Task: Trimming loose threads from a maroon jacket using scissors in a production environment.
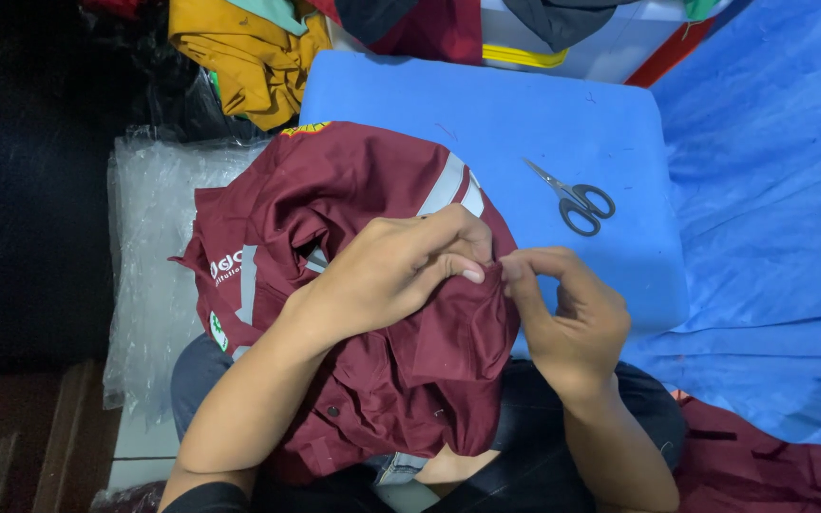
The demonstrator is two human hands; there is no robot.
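Note:
A maroon work jacket [353, 199] with grey reflective strips and sewn patches lies bunched over my lap and the near edge of a blue padded surface [525, 114]. My left hand [387, 271] presses on top of the jacket and pinches a fold of its cloth between thumb and forefinger. My right hand [572, 318] meets it from the right, fingertips pinching the same fold at the jacket's edge. Both hands touch at the fingertips. Grey-handled scissors [572, 198] lie shut on the blue surface beyond my right hand.
Clear plastic bags [149, 237] are stacked at the left. Yellow [244, 52] and maroon [429, 28] garments are piled at the back. Blue cloth [772, 218] covers the right side, with more maroon fabric [772, 470] at the lower right.

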